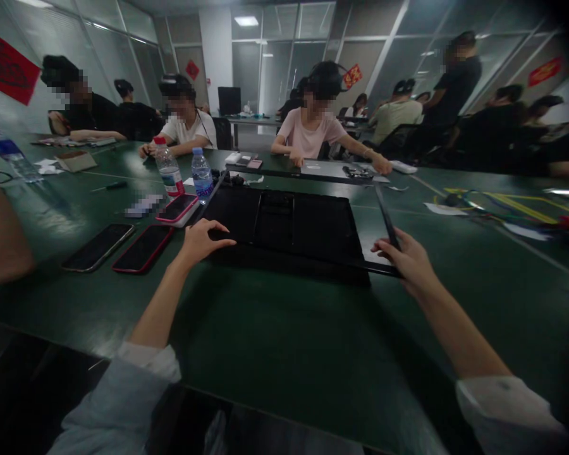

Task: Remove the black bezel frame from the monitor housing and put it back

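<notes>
A thin black rectangular frame (383,268) is raised at a slant over a black panel (320,221) on the green table. At its near right corner, my right hand (410,259) has its fingers wrapped round the side bar. My left hand (203,239) grips the frame's near edge at the left, thumb and fingers on either side of the bar. The panel has a recessed section in its middle and lies beneath the frame, shifted to the left inside it.
Two phones (98,248) (143,249) and a pink-edged phone (177,208) lie left. Bottles (169,172) (201,175) stand behind them. Cables (502,205) lie right. Across the green table (284,341), a person in pink (308,129) reaches out; another person's arm (0,227) is at left.
</notes>
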### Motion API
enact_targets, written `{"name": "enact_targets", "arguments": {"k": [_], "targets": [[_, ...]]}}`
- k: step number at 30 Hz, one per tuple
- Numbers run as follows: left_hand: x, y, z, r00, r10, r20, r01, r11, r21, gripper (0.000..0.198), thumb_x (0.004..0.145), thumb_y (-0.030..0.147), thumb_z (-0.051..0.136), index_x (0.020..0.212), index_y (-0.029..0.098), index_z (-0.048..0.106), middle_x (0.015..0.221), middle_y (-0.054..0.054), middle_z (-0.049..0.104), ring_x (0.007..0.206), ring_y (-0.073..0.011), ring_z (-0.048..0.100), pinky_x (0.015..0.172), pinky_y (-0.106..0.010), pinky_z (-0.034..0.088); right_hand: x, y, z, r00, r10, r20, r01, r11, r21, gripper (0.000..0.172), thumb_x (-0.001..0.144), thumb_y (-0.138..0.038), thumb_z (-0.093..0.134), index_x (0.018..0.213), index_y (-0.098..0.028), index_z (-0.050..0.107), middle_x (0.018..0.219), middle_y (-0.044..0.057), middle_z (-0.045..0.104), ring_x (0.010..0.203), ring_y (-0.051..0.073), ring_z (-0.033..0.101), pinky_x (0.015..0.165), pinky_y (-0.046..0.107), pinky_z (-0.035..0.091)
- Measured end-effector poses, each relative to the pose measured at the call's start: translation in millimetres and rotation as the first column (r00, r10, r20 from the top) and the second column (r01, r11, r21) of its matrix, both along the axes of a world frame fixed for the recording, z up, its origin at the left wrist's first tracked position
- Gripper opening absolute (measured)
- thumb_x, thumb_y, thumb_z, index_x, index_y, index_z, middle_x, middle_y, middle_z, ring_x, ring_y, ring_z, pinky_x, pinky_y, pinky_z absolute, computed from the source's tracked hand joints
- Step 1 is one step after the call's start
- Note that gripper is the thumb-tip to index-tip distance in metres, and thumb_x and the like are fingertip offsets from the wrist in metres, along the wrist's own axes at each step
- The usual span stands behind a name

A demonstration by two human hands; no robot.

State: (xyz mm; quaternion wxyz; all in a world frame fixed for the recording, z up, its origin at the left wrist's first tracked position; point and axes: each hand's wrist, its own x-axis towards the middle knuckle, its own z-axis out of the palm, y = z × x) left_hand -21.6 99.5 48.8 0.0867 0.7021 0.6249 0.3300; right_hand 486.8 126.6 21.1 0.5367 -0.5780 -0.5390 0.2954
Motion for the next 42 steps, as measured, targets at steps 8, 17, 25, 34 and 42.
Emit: {"name": "enact_targets", "arguments": {"k": [8,17,25,34,42], "targets": [[-19,-6,-1.3,0.997,-0.057,-0.051,0.044,0.973,-0.225,0.042,0.065,0.062,0.085,0.088,0.027,0.077,0.099,-0.003,0.078,0.106,-0.0327,0.068,0.111,-0.056,0.029,-14,0,-35.9,0.853,-0.152,0.499,0.026,0.968,0.250,0.051,0.090,-0.039,0.050,0.138,-0.022,0.055,0.124,0.013,0.066,0.120,0.031,0.059,0.110,0.058,0.043],[-23,-7,-4.7,0.993,-0.097,-0.071,0.071,0.951,-0.302,0.038,0.065,0.062,0.083,0.083,0.029,0.078,0.093,-0.003,0.078,0.102,-0.0316,0.070,0.109,-0.052,0.034,-13,6,-55.5,0.789,-0.196,0.582,0.061,0.968,0.243,0.053,0.088,-0.039,0.049,0.135,-0.018,0.060,0.117,0.016,0.065,0.115,0.033,0.058,0.108,0.057,0.043],[-35,7,-17.1,0.962,0.270,-0.044,-0.269,0.962,0.039,0.041,0.090,0.058,0.063,0.113,0.026,0.074,0.132,-0.012,0.067,0.129,-0.0346,0.056,0.104,-0.050,0.044,-11,8,-56.8,0.837,-0.142,0.528,0.047,0.981,0.190,0.051,0.086,-0.041,0.053,0.132,-0.021,0.061,0.119,0.014,0.068,0.108,0.031,0.064,0.104,0.056,0.048],[-39,25,-47.8,0.903,0.426,0.042,-0.422,0.903,-0.081,0.048,0.095,0.047,0.056,0.134,0.020,0.065,0.133,-0.017,0.069,0.123,-0.0331,0.064,0.103,-0.045,0.048,-5,15,-75.1,0.915,-0.074,0.397,0.034,0.994,0.107,0.063,0.086,-0.050,0.058,0.142,-0.023,0.051,0.133,0.014,0.062,0.118,0.033,0.064,0.104,0.057,0.051],[-45,28,-46.6,0.888,0.460,-0.019,-0.461,0.887,-0.041,0.043,0.094,0.039,0.055,0.129,0.020,0.069,0.122,-0.016,0.074,0.118,-0.0347,0.067,0.103,-0.047,0.048,-13,12,-69.7,0.928,-0.092,0.360,0.063,0.994,0.091,0.065,0.087,-0.051,0.057,0.145,-0.023,0.050,0.125,0.013,0.066,0.109,0.033,0.067,0.099,0.058,0.054]]}}
